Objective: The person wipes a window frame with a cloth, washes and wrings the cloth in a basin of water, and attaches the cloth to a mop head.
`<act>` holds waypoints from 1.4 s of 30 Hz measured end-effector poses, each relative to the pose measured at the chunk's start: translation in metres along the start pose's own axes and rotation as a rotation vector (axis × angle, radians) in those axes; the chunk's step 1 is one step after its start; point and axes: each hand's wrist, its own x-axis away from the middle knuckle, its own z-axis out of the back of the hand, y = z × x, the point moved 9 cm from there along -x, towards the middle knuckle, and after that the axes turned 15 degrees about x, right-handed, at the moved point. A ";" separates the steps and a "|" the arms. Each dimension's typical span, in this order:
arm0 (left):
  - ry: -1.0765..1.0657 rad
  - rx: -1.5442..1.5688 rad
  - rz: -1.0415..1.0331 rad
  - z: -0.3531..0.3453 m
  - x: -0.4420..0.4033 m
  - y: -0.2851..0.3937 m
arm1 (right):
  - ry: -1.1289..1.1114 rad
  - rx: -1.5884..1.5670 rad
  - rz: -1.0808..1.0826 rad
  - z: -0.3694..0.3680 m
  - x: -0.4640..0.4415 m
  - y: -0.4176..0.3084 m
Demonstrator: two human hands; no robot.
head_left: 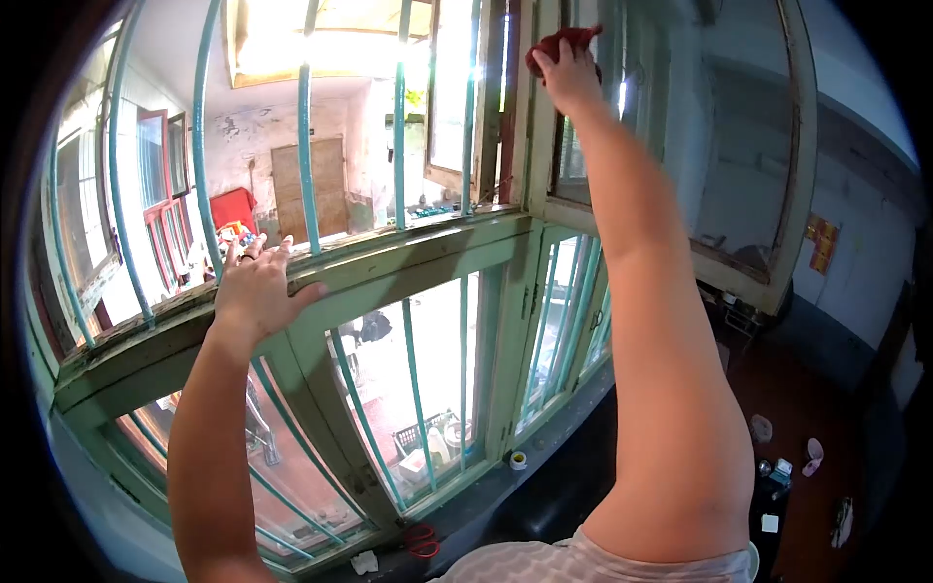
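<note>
My right hand (571,80) is raised high at the top centre, its fingers pressing a dark red cloth (564,49) against the frame and glass of a green window sash (541,107). Lower on the left, my left hand (255,291) rests on the green wooden crossbar (408,255) of the window, fingers spread over its upper edge near a blue-green bar (307,165). A dark ring shows on one finger. Nothing is held in that hand.
An open glazed sash (777,262) stands at the right. Along the lower sill (471,525) are a yellow tape roll (518,461), red-handled scissors (421,540) and a crumpled white piece (364,563). Beyond the bars are a wooden door (309,189) and a basket (428,437).
</note>
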 end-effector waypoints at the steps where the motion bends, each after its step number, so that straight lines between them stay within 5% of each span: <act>1: 0.000 0.003 0.000 0.000 0.000 0.001 | -0.073 -0.020 0.015 -0.004 0.011 -0.008; 6: -0.009 -0.018 -0.022 0.000 0.000 0.003 | 0.149 0.036 0.015 0.015 0.104 -0.055; 12: -0.033 -0.009 -0.001 0.007 0.003 0.006 | 0.104 0.016 0.013 0.018 0.183 -0.092; 18: -0.057 -0.010 0.014 0.002 0.002 0.005 | 0.047 0.055 0.230 0.036 0.212 -0.082; 35: -0.071 -0.028 0.075 0.010 0.008 0.015 | -0.175 0.381 0.174 0.100 0.318 0.172; 42: -0.110 -0.032 0.079 0.006 0.006 0.014 | -0.176 0.198 -0.183 0.126 0.343 0.237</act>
